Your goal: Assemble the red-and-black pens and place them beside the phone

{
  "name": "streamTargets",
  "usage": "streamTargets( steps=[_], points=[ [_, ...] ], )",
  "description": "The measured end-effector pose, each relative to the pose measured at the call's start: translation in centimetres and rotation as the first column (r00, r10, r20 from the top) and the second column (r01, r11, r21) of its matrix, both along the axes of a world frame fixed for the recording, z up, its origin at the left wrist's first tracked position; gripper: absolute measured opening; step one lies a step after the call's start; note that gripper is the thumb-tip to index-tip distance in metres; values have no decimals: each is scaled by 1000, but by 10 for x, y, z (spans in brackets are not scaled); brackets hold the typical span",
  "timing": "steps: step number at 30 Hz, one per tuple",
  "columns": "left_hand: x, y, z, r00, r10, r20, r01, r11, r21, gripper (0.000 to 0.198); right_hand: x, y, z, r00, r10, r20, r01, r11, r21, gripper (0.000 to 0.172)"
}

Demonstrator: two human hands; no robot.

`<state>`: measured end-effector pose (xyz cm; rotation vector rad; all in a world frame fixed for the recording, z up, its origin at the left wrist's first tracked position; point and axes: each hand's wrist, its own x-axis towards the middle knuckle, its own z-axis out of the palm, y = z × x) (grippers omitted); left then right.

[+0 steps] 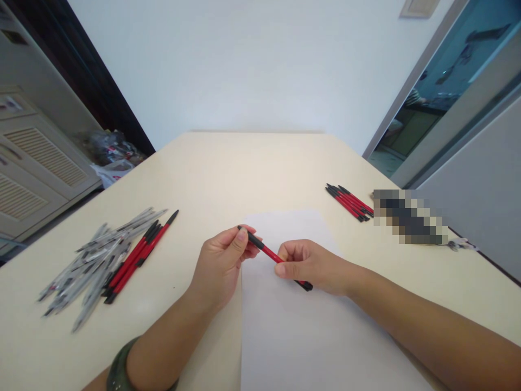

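A red pen point(269, 253) with black ends is held slantwise above a white sheet of paper point(285, 336). At its upper left black end, my left hand point(222, 260) pinches it between thumb and fingers. My right hand point(307, 266) grips the red barrel nearer the lower right end, its fingers curled around it. The pen's black clip end sticks out below my right hand. Part of the barrel is hidden behind the right fingers.
Left on the table point(260, 168) lie several red pens point(136, 258) beside a pile of clear-wrapped refills or pens point(93, 266). Several more red pens point(349, 202) lie at right, near a blurred-out object point(411, 217). A wall point(260, 65) stands behind the table.
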<state>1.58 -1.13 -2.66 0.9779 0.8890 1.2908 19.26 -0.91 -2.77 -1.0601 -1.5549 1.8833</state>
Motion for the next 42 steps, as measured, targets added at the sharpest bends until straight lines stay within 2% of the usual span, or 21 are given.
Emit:
streamTargets(
  steps=[2, 4, 8, 12, 18, 22, 27, 29, 32, 37, 42],
  points=[
    [0, 0, 0, 1000, -2, 11, 2, 1000, -7, 13, 0, 0, 0, 997, 70, -12, -70, 997, -21, 37],
    [0, 0, 1, 1000, -3, 22, 4, 1000, -7, 13, -1, 0, 2, 997, 74, -30, -75, 997, -29, 43],
    [-1, 1, 0, 1000, -7, 25, 7, 1000, -8, 14, -1, 0, 1, 999, -1, -49, -2, 999, -49, 35],
    [-1, -1, -1, 1000, -16, 12, 16, 1000, 1, 14, 0, -1, -3, 997, 6, -82, -9, 999, -33, 28],
    [0, -2, 0, 1000, -9, 3, 10, 1000, -10, 15, -2, -1, -2, 995, 66, -78, -67, 998, -10, 29],
    [0, -1, 0, 1000, -8, 8, 8, 1000, -28, 15, -3, -2, 0, 995, 54, -80, -57, 998, -36, 38],
    [0, -2, 0, 1000, -7, 0, 7, 999, -35, 16, -3, -2, -3, 992, 18, -124, -24, 999, -43, 26],
    [0, -2, 0, 1000, -7, -14, 7, 1000, -30, 16, -2, -3, -4, 990, 18, -140, -24, 999, -46, 27],
    [0, -2, 0, 1000, -10, -29, 9, 999, -35, 17, -3, -3, -2, 989, 83, -119, -86, 996, -22, 27],
    [-1, -2, 0, 1000, -11, -15, 10, 999, -52, 16, -4, -3, 1, 987, 130, -96, -135, 990, -40, 40],
    [0, -2, 0, 999, -14, -44, 12, 999, -41, 17, -3, -3, -3, 989, 65, -131, -73, 995, -63, 25]
  ],
)
